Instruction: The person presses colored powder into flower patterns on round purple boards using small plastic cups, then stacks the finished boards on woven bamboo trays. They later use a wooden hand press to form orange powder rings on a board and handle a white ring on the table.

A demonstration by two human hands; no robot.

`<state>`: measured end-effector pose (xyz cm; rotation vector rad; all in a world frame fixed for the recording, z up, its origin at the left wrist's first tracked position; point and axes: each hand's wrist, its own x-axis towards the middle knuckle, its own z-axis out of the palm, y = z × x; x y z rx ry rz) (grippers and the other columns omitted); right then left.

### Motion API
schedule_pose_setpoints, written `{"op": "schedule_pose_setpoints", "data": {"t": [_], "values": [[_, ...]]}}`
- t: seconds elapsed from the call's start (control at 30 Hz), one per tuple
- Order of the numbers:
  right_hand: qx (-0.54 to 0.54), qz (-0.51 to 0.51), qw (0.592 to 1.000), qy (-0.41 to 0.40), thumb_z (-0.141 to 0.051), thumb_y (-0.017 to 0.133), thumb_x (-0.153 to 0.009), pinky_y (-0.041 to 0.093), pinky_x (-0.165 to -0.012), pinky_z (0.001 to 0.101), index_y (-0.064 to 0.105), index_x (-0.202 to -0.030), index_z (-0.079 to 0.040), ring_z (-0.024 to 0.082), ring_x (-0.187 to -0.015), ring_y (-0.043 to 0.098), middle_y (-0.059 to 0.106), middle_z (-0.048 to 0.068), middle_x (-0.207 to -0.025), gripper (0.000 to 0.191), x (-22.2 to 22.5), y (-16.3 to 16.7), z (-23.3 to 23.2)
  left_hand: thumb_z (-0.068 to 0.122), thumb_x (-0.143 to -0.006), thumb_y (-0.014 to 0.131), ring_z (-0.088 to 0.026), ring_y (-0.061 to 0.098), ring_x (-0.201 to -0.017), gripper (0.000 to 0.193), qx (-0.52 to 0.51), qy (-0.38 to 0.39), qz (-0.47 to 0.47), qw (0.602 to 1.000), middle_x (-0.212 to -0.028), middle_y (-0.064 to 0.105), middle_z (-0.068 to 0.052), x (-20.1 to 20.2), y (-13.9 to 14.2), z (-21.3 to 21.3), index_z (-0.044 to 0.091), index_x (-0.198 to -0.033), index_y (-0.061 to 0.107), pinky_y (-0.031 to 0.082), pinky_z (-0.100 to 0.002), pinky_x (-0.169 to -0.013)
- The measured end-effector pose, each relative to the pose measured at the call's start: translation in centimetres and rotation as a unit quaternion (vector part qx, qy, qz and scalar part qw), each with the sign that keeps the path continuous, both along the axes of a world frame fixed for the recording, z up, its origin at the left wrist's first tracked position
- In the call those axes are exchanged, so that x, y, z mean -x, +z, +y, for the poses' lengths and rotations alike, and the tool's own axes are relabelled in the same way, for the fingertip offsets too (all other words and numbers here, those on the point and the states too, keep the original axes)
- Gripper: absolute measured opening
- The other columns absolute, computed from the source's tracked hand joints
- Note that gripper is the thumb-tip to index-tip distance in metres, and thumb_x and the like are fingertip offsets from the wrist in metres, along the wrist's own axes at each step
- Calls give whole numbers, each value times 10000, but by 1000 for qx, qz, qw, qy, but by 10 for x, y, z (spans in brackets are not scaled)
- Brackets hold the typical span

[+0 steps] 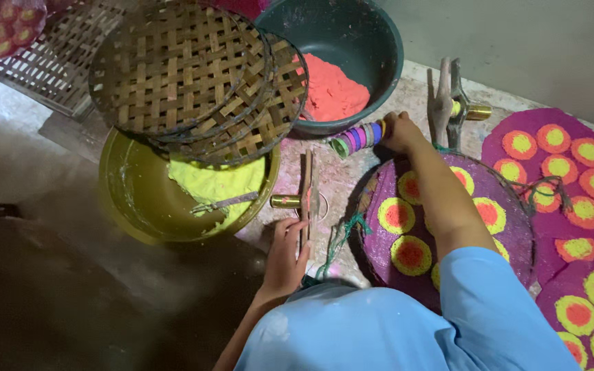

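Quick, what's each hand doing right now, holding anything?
Left hand: fingers loosely open, resting on a thin wooden stick on the floor.
Right hand: closed on a striped, multicoloured roll.

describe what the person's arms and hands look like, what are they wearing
Both arms come out of short, light blue sleeves that end above the elbow, the cloth flecked with pale dust. The forearms are bare. The left hand and right hand wear no gloves; no ring, watch or bracelet is visible.
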<state>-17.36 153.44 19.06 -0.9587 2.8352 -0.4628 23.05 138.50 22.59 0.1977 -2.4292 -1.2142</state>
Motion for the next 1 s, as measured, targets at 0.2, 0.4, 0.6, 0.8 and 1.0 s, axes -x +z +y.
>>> {"op": "schedule_pose_setpoints", "data": {"t": [0.2,0.4,0.6,0.8,1.0], "values": [[-67,-26,993,-92,-495,755,-783,497,-988,573,520,-1384,-102,530,-1173,557,488,297,-1379,756,1,7,4,28,-908,643,-376,552,-1218,404,-35,-15,5,999,-1290,521,-187,-2,-13,-19,20,-1305,568,446,-428,-1055],[-66,7,990,-126,-515,720,-819,449,-1031,598,504,-1384,-91,541,-1269,483,522,294,-1363,739,-11,12,-3,91,-911,634,-352,624,-973,385,-97,-29,-132,986,-1350,514,-134,21,-5,-12,84,-1290,574,512,-426,-894],[17,-15,972,-235,-433,676,-921,497,-1007,564,562,-1361,-117,495,-1229,569,587,300,-1315,554,-10,-4,-2,90,-929,668,-420,573,-1188,360,0,-84,20,996,-1299,523,-182,30,6,0,64,-1280,589,482,-470,-969],[189,76,948,-245,-162,691,-889,551,-872,528,719,-1128,-25,441,-1038,684,721,262,-1082,277,-4,5,44,65,-912,654,-415,580,-1171,372,-14,-80,5,997,-1271,542,-192,15,-2,4,60,-1281,601,484,-465,-974],[289,2,929,-230,-18,629,-852,562,-770,432,743,-1068,-48,306,-889,742,750,168,-967,245,-27,27,113,39,-923,639,-386,584,-1187,358,-69,-104,5,992,-1273,545,-185,4,-15,19,27,-1279,594,488,-434,-1009]]}}
